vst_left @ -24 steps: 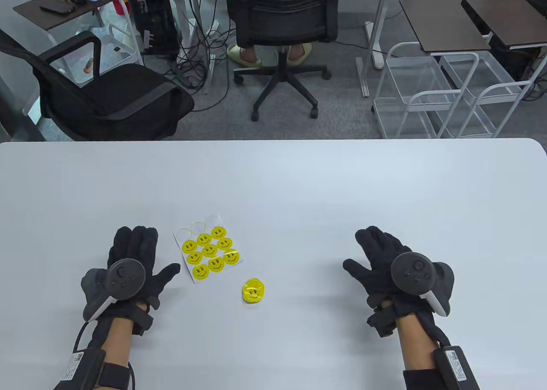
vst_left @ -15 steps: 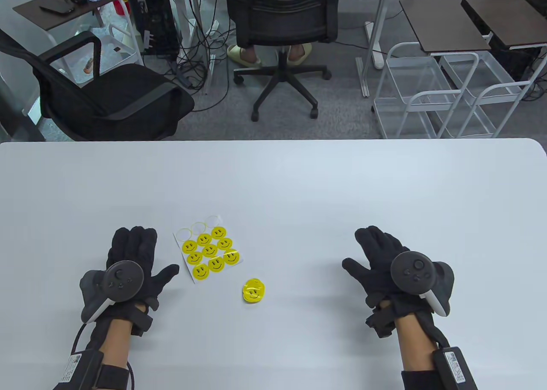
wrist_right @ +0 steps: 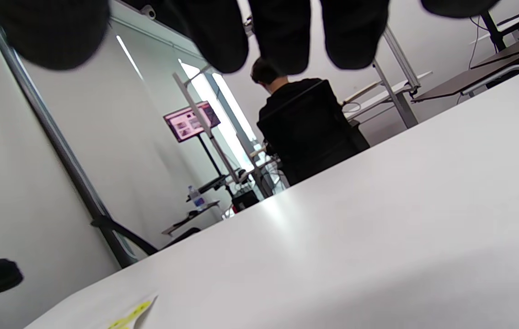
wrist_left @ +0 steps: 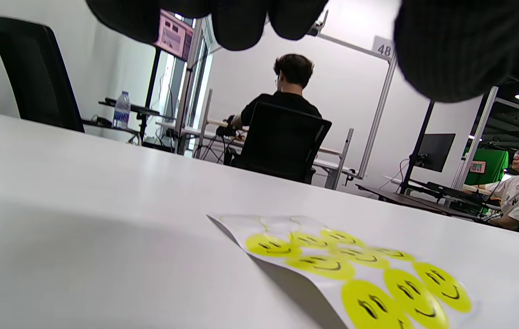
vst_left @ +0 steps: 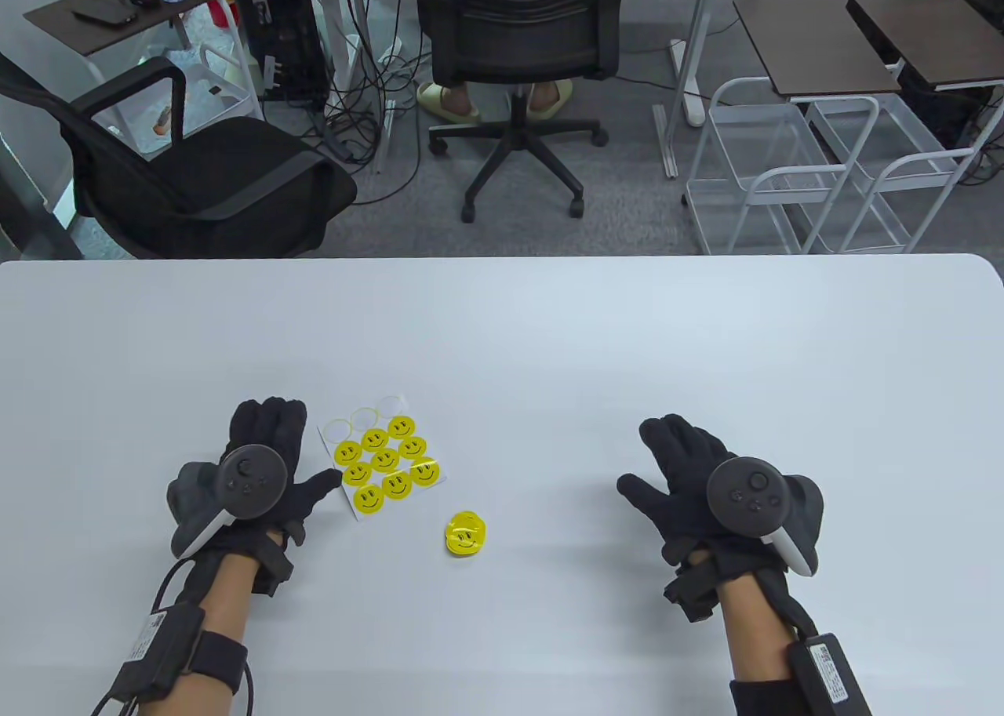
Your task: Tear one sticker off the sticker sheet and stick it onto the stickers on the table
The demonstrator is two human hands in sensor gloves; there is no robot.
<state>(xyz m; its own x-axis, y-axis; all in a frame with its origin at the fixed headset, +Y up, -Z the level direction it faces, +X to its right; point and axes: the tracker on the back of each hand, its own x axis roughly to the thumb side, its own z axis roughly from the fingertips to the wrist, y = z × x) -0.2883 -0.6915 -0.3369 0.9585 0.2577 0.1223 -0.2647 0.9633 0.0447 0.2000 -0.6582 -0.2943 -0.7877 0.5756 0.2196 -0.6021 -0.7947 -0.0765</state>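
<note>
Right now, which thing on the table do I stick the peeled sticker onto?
On the white table, look between the two gloved hands. The small yellow smiley-sticker pile lies alone, nearer you than the white sticker sheet; it has no backing paper.

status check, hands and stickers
Left hand open, thumb at sticker sheet edge. Right hand open, holding nothing. Sticker stack untouched. Nothing in the way.
</note>
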